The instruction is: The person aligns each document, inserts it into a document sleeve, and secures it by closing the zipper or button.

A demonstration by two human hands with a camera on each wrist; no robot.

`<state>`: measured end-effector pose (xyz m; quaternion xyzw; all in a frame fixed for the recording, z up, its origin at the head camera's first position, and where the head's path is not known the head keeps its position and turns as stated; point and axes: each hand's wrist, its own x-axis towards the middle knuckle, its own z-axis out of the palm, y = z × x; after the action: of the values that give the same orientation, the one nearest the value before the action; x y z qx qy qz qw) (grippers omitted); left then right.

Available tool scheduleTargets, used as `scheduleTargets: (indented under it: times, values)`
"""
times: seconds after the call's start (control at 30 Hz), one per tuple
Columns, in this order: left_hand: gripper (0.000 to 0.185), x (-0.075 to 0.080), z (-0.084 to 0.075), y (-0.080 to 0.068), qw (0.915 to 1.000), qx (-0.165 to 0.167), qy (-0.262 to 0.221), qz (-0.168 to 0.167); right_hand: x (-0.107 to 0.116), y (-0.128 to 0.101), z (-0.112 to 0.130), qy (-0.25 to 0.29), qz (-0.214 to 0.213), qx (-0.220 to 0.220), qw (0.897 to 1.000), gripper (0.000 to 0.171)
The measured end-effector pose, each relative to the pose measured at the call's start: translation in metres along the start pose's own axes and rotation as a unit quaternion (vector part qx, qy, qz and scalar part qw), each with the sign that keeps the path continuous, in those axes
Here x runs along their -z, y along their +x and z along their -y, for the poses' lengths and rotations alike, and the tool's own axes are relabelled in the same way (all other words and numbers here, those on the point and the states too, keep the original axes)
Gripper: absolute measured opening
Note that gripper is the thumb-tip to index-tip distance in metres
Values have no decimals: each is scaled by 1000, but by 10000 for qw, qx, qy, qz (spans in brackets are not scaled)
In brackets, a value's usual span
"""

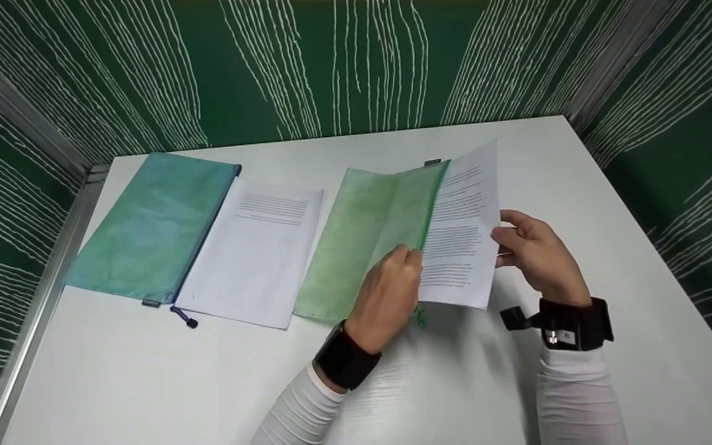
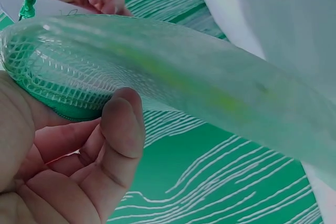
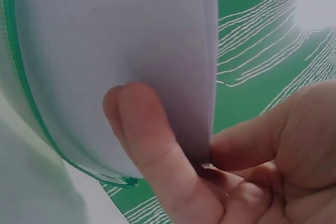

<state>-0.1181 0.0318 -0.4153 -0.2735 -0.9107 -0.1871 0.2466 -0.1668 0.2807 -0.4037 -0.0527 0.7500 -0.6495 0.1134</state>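
- Nearest to us, our left hand [image 1: 387, 296] grips the zipper edge of a green mesh zipper pouch [image 1: 362, 238], fingers curled round its open mouth. The left wrist view shows the netted weave bulging over our thumb [image 2: 122, 129].
- Our right hand [image 1: 532, 250] pinches the right-hand edge of a printed paper sheet [image 1: 462, 232] between thumb and fingers. The right wrist view shows the sheet curving over a finger [image 3: 144, 145].
- We judge the step in hand to be feeding the sheet into the pouch: its left edge sits at the green zipper line, the rest standing clear to the right and lifted off the white table [image 1: 578, 167].
- The next move, as we read it, calls for holding the mouth wide and keeping the sheet flat, since the soft mesh could snag a corner.
- The pouch is translucent, limp and rectangular, with a braided green pull cord [image 1: 419, 318] at its near end; the paper is thin, smooth and bends easily.
- Farther left, a second printed sheet [image 1: 251, 247] lies flat just beside the green pouch.
- Beyond that lies a teal mesh pouch [image 1: 152, 225] with a dark blue zipper and pull.
- Green fabric with white lines walls the table in.
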Motion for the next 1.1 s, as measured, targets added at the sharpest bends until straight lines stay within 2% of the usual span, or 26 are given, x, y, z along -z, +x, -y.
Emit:
scheduleTargets:
  times: [0.23,0.67,1.1]
  values:
    - [16,2,-1,0,9997,-110,-211,14,-6,4,-3,83,6,22,10000,40]
    - [11,5,-4,-2,9984,-362,-432,63,-22,13,-9,107,-63,-110,9999,44]
    - [16,4,-6,-2,9973,-622,-396,-10,-35,20,-17,282,79,-217,9993,43]
